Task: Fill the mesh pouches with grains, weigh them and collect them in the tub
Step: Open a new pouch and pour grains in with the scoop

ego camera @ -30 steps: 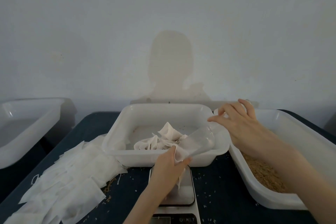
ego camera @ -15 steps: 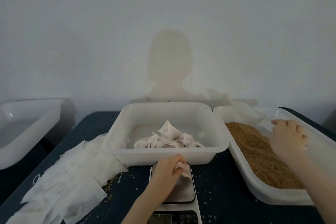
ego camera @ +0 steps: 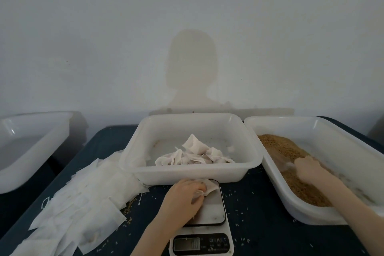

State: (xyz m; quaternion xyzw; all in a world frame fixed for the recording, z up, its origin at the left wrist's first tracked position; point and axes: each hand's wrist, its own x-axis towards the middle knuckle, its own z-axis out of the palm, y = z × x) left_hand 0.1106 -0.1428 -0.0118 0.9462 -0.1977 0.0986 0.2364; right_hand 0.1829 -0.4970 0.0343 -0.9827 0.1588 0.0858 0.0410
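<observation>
A mesh pouch [ego camera: 207, 188] lies on the steel platform of the kitchen scale [ego camera: 204, 216], at its far left corner, close against the front wall of the middle tub. The left hand [ego camera: 182, 197] rests over it with curled fingers, pinching the pouch at its gathered mouth, where a thin drawstring shows. The scale sits at the near edge of the dark blue table [ego camera: 259, 210], its display and buttons facing the person; the reading is too blurred to make out. Just behind it the white collecting tub [ego camera: 191, 174] holds a small heap of filled pouches [ego camera: 193, 155], bunched together in the middle of its floor, with bare floor around them. To the right, touching that tub's rim, a longer white tub [ego camera: 311, 129] holds brown grains [ego camera: 280, 147] banked along its left side. The right hand [ego camera: 309, 169] is down in those grains, blurred; a clear scoop seems to be under it, but I cannot tell how the fingers lie. To the left of the scale a loose pile of flat empty pouches [ego camera: 83, 206] fans across the table up to the collecting tub's corner. Stray grains [ego camera: 241, 213] are scattered over the cloth around the scale. Farther left, apart from the table, stands another white tub [ego camera: 31, 131] whose contents cannot be seen.
</observation>
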